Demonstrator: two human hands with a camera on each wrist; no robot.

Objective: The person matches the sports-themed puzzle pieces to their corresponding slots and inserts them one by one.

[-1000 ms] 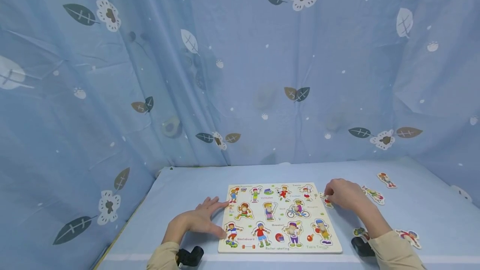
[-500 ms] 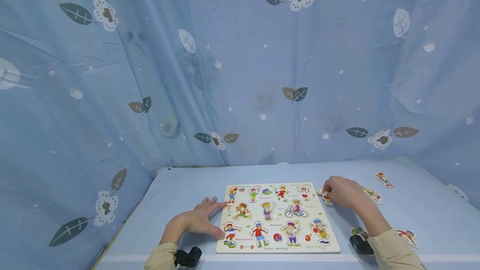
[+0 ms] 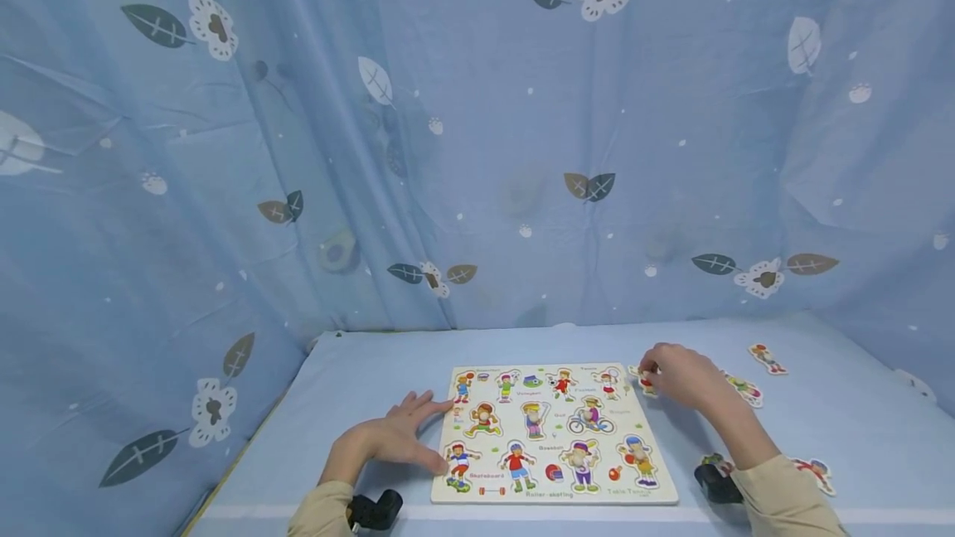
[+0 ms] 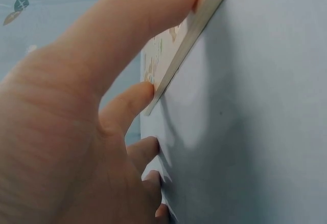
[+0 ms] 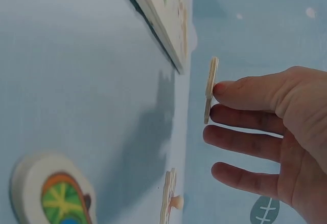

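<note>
Pinching: right hand (image 3: 682,375); thumb and finger gripped puzzle piece (image 5: 210,78) just beside board (image 3: 664,489);
Puzzle piece: looked thin, pale-edged, partly red;
Left hand (image 3: 395,437): fingers spread, touched board's left edge

Pretty sure this is some curtained-off recording nook, though I couldn't tell you if it's in a home or a lab. Thin blue curtain (image 3: 477,106) printed with leaves and flowers wraps the back and sides, creases and all (serious shower-curtain energy, tbh). A pale blue worktop (image 3: 880,437) runs right up to it, and the black wrist gadgets (image 3: 376,510) look like filming gear.
</note>
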